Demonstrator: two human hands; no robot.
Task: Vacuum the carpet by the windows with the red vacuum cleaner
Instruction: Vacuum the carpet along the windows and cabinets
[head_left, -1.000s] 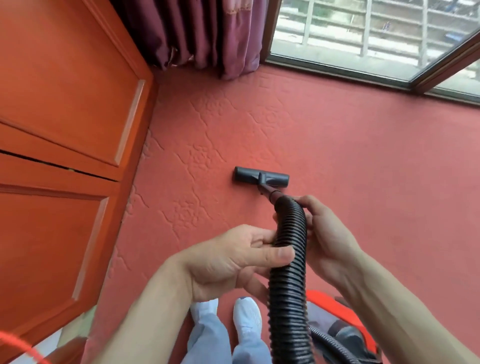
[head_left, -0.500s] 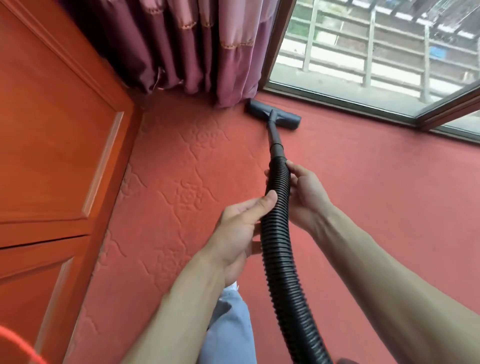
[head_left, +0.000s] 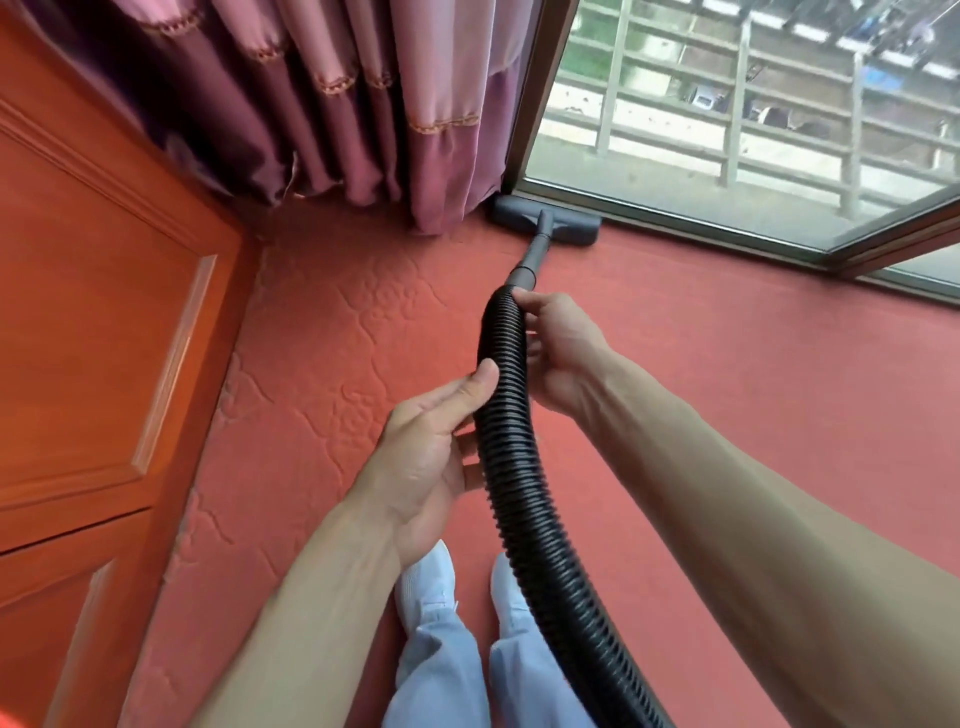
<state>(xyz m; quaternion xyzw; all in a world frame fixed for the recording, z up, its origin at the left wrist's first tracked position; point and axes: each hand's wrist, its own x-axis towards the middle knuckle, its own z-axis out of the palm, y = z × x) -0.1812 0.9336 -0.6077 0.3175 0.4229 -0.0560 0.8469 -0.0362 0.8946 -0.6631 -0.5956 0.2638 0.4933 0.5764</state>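
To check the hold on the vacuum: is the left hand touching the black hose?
Touching. The head view shows the left hand with its thumb lying on the ribbed black hose and its fingers curled round it from the side.

Floor head (head_left: 566, 228) forward across carpet (head_left: 363, 364) to window frame (head_left: 675, 222)

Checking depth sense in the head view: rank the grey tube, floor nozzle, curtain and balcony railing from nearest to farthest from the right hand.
1. The grey tube, just ahead of the right hand, which grips the hose.
2. The floor nozzle, against the window frame, and the curtain hem to its left: too close to call.
3. The balcony railing, outside, farthest.
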